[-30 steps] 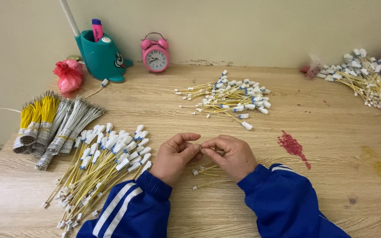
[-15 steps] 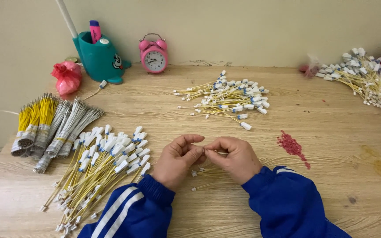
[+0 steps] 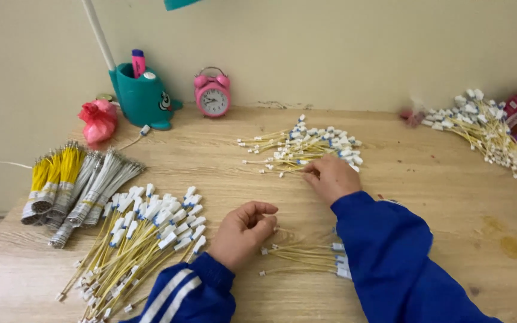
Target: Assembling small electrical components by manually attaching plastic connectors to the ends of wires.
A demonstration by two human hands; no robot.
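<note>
Hands that were pinched together a moment ago have parted: the right hand point(image 3: 330, 175) has reached out to the far pile of yellow wires with white plug ends point(image 3: 300, 145), fingers curled onto one, so another piece is being fetched; the left hand point(image 3: 243, 232) waits loosely cupped by the small finished bundle point(image 3: 306, 256) on the pale wooden table point(image 3: 438, 197)

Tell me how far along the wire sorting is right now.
Done, it seems: a big pile of yellow connector wires at the left, and a small aligned batch near the body. In hand: the right hand reaches into the middle loose pile, while the left hand rests curled beside the batch. Left: that middle pile, another heap at far right, and the banded bundles.
</note>
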